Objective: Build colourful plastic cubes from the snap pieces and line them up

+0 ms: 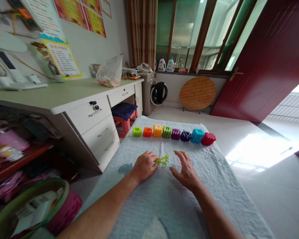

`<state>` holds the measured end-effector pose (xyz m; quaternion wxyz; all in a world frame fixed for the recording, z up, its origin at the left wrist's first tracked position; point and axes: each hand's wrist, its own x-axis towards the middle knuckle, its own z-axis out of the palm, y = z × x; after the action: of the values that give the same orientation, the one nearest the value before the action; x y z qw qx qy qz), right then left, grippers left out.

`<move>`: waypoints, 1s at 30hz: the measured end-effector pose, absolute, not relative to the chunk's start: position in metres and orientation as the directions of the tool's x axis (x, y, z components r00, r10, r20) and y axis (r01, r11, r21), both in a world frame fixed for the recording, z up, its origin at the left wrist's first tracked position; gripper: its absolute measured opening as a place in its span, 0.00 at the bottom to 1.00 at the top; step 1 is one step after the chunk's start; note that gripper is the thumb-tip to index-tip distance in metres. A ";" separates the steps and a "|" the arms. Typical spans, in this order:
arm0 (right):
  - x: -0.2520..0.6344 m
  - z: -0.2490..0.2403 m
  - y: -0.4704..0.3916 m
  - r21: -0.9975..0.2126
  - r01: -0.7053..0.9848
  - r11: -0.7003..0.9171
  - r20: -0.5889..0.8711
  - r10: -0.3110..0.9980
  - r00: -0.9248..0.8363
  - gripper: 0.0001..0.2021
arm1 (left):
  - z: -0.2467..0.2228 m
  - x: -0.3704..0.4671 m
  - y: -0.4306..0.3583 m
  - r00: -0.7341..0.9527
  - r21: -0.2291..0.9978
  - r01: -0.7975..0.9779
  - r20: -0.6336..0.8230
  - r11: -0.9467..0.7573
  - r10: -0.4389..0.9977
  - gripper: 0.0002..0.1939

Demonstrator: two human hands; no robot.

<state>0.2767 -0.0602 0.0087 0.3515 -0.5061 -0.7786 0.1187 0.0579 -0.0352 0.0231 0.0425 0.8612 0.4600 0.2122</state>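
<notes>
Between the thumb and fingers of my left hand [146, 166] is a small lime-green plastic building piece [163, 160] with toothed edges. Its free end points right, toward my right hand [185, 171]. That hand hovers apart from the piece, fingers spread and holding nothing. Beyond both hands, a row of toothed blocks crosses the cloth: a lime block [137, 131], an orange block [147, 132], a yellow block [157, 130], a green block [166, 132], a purple block [175, 134], a dark blue block [185, 135], a light blue block [197, 135] and a red block [208, 139].
A pale blue cloth [204, 205] covers the surface under my hands. To the left are a desk [77, 91] with drawers, a stool [125, 112] and a bin [67, 199]. A washing machine [147, 94] and a round wooden tabletop [198, 93] stand at the back.
</notes>
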 end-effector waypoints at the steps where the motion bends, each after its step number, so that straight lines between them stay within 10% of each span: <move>1: 0.281 0.007 -0.059 -0.553 0.708 0.439 0.428 0.879 -0.211 0.27 | 0.025 0.050 -0.027 0.427 0.288 0.795 0.360 -0.534 0.830 0.09; 13: 0.285 -0.006 -0.052 -0.577 0.702 0.418 0.399 0.894 -0.204 0.20 | 0.061 -0.032 0.091 -0.079 0.167 0.986 0.297 0.030 0.951 0.13; 30: 0.288 0.002 -0.054 -0.607 0.695 0.386 0.349 0.915 -0.203 0.20 | 0.045 -0.029 0.110 -0.055 0.076 0.996 0.223 0.039 0.973 0.15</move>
<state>0.2876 -0.0539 0.0019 0.3423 -0.5304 -0.7587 0.1607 -0.0288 0.1102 0.0449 -0.0548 0.6852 0.7186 0.1053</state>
